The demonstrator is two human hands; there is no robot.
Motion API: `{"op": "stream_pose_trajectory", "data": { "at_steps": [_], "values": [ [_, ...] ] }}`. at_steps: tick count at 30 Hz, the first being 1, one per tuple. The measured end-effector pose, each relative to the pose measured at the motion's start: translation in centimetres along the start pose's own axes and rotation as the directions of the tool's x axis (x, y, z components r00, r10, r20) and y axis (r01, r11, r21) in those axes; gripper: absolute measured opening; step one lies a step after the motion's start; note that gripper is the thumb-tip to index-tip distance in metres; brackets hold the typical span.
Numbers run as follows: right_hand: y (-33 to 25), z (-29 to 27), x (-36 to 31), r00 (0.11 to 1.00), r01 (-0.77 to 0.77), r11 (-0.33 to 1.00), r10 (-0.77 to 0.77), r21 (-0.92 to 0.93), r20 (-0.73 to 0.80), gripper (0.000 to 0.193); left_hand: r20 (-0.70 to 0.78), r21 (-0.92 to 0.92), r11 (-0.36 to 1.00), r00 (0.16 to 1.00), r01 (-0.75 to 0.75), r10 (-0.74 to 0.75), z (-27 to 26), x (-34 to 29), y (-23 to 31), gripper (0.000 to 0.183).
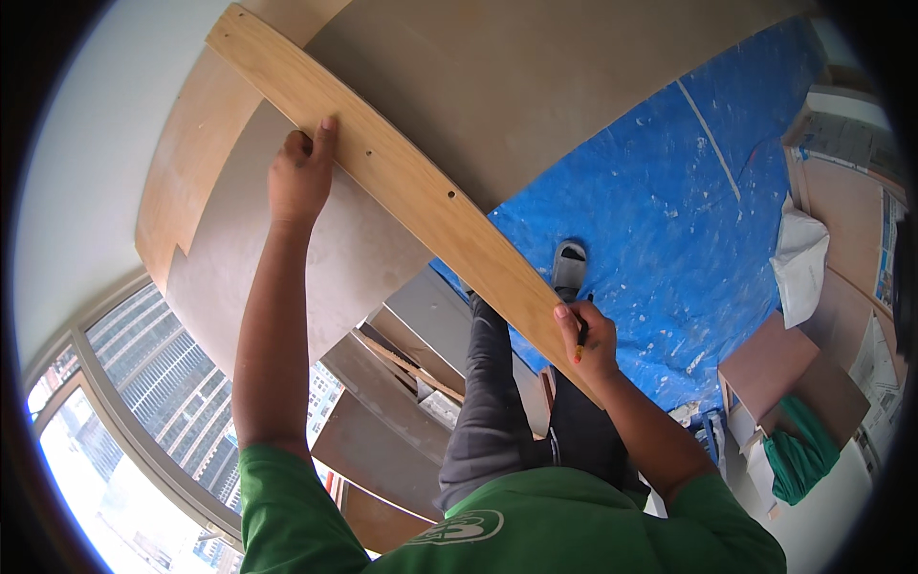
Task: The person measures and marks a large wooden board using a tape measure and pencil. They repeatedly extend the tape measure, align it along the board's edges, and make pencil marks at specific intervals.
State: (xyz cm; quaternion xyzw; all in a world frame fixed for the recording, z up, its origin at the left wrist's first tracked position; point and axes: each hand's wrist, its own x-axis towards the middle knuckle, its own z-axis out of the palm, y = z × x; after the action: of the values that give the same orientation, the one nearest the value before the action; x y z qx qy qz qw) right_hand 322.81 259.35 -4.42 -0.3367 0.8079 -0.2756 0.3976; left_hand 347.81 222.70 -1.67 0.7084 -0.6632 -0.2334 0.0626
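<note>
A long, pale wooden plank (pixel 411 191) with several small dark holes slants from the upper left down to my right side. My left hand (pixel 301 177) grips its lower-left edge in the upper half, thumb on the face and fingers curled beneath. Near the plank's close end, my right hand (pixel 595 344) pinches the edge with the thumb on top. A dark pencil (pixel 582 335) with a reddish tip is also held in those right fingers. Behind the plank lies a large grey-brown sheet (pixel 535 67), partly covered by it.
Blue sheeting (pixel 660 210) with pale specks covers the floor ahead and right, under my grey slipper (pixel 569 268). A white bag (pixel 801 258), brown boards (pixel 775 368) and green cloth (pixel 801 459) are at right. Cut panels (pixel 382 430) lie lower left, by a window (pixel 153 383).
</note>
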Motion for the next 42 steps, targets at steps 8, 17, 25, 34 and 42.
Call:
{"op": "stream_pose_trajectory", "data": {
  "at_steps": [8,17,25,34,42],
  "values": [
    [-0.4,-0.9,0.2,0.995,-0.072,0.997,0.074,-0.030,0.068,0.045,-0.318,0.167,0.974,0.926,-0.156,0.203,3.7,-0.9,-1.2,0.058],
    [-1.7,-1.1,0.1,0.995,-0.081,0.997,0.080,0.008,0.052,0.045,-0.331,0.066,0.942,0.883,-0.329,0.332,6.1,-1.4,-2.5,0.065],
    [-1.3,-1.0,-0.2,0.991,-0.116,0.992,0.112,0.040,0.078,0.046,-0.328,0.026,0.922,0.867,-0.387,0.374,6.4,-0.7,-3.0,0.063],
    [-2.6,-2.7,0.1,0.963,-0.182,0.980,0.160,0.085,0.215,0.043,-0.454,-0.413,0.824,0.872,-0.389,0.185,5.8,-2.5,-2.5,0.065],
    [-4.9,-7.1,0.8,0.853,-0.403,0.879,0.260,0.254,0.453,0.041,0.222,-0.975,0.042,0.973,0.219,0.059,7.6,-19.1,5.6,0.072]
  ]
}}
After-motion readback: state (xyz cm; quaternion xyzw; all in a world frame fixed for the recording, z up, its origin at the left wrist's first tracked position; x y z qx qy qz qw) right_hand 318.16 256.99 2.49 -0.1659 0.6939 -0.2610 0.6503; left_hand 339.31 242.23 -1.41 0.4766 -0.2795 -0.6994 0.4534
